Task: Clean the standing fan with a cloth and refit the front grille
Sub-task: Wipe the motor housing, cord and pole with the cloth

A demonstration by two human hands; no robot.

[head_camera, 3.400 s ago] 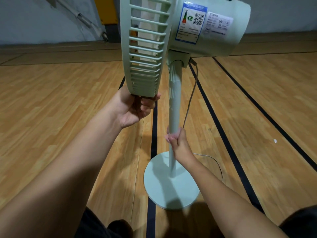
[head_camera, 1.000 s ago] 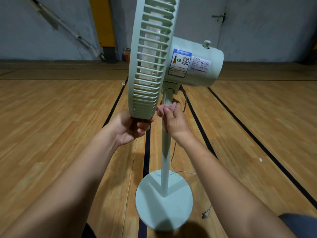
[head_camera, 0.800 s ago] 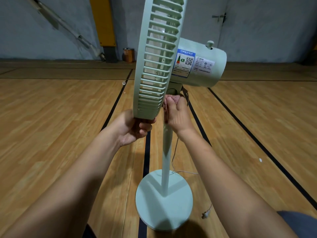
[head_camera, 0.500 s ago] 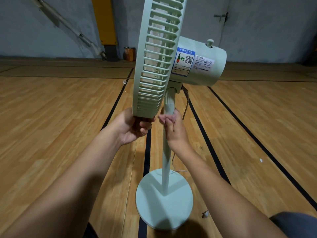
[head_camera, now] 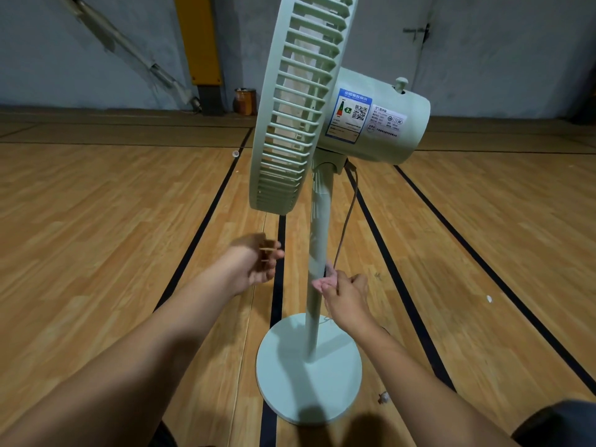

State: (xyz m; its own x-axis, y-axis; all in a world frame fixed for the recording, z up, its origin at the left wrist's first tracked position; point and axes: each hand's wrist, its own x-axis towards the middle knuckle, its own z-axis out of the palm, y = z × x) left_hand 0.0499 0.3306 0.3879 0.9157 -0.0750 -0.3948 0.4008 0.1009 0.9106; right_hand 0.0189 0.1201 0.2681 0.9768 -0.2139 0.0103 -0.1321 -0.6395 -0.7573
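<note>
A pale green standing fan stands on the wooden floor, seen from the side, with its grille (head_camera: 290,130), motor housing (head_camera: 380,124), pole (head_camera: 317,253) and round base (head_camera: 309,366). My right hand (head_camera: 346,293) grips a small pink cloth (head_camera: 325,280) pressed against the middle of the pole. My left hand (head_camera: 258,264) hangs blurred in the air below the grille, fingers loosely spread, touching nothing.
The fan's cord (head_camera: 346,217) hangs down beside the pole, its plug (head_camera: 383,397) on the floor right of the base. Black court lines cross the floor. A yellow post (head_camera: 201,40) and a small can (head_camera: 245,101) stand by the far wall.
My left hand has let go of the grille's lower rim and dropped away. My right hand has slid the cloth down the pole from just under the motor to mid-height.
</note>
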